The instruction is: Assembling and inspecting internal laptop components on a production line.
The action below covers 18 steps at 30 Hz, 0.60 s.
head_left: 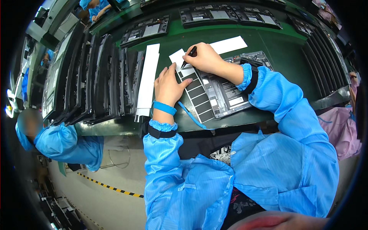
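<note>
My right hand (205,58) pinches a slim black pointed tool, seemingly tweezers (188,57). Its tip points down at the upper end of a white backing sheet with black rectangular pads (198,96). My left hand (167,84) lies with fingers apart at that sheet's left edge, the thumb resting on it. To the right of the sheet, partly under my right forearm, sits an opened laptop base (230,97) with its inner parts showing. White paper strips (229,45) lie behind my right hand. A blue wrist strap (165,107) with a coiled cord (191,115) circles my left wrist.
Several laptop bases (97,76) stand on edge at the left, beside long white strips (148,78). Another upright row (324,63) is at the right. More opened bases (209,15) lie along the green table's back. Other people in blue (69,143) are at the left.
</note>
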{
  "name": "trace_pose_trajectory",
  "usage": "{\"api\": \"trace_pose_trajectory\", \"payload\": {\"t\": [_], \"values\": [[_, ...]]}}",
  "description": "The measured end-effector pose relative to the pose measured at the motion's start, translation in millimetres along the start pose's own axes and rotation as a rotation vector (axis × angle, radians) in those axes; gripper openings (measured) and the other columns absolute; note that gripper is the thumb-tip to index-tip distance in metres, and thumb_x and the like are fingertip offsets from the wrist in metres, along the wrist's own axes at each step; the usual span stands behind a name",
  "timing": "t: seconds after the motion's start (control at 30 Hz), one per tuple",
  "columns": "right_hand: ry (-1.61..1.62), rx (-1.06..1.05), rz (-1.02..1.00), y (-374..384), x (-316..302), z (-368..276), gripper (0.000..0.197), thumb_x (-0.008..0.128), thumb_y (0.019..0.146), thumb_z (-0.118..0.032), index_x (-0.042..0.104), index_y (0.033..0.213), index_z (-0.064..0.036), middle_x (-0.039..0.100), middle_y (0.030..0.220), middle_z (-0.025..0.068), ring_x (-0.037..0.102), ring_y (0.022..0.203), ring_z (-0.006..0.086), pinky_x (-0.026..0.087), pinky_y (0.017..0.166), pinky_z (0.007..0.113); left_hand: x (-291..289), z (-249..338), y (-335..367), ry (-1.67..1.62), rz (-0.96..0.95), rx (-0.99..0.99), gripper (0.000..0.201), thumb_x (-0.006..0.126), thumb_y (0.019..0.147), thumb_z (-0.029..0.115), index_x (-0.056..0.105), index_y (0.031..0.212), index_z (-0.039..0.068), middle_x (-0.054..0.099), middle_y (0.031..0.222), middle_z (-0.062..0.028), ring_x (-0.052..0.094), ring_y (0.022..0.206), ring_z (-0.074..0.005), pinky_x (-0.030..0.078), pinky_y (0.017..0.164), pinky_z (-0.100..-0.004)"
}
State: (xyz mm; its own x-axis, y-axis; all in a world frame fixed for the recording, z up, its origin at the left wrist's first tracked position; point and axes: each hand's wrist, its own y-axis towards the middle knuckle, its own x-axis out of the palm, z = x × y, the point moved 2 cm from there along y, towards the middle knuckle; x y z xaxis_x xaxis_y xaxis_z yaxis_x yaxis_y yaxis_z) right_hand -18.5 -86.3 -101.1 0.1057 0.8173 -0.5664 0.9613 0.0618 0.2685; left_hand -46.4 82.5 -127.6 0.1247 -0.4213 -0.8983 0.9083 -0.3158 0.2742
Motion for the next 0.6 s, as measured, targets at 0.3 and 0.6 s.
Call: {"api": "trace_pose_trajectory", "payload": {"t": [0.3,0.6], "values": [[0.100,-0.064,-0.056,-6,4,4,0.022,0.069,0.077,-0.017,0.071,0.087,0.0026,0.069,0.075,0.0139,0.065,0.068,0.0168,0.051,0.065,0.030,5,-4,0,-0.034,0.004,-0.007,0.074,0.080,0.068,0.039,0.052,0.127,0.004,0.058,0.124,-0.0162,0.055,0.116,-0.0316,0.043,0.096,-0.0398],[0.506,0.015,0.079,-48,-125,17,0.022,0.070,0.084,-0.019,0.069,0.094,0.0011,0.069,0.088,0.0094,0.068,0.077,0.0164,0.055,0.068,0.026,-13,15,8,-0.180,0.055,0.098,0.064,0.076,0.075,0.024,0.051,0.128,0.001,0.058,0.123,-0.0213,0.053,0.117,-0.0356,0.042,0.098,-0.0413]]}}
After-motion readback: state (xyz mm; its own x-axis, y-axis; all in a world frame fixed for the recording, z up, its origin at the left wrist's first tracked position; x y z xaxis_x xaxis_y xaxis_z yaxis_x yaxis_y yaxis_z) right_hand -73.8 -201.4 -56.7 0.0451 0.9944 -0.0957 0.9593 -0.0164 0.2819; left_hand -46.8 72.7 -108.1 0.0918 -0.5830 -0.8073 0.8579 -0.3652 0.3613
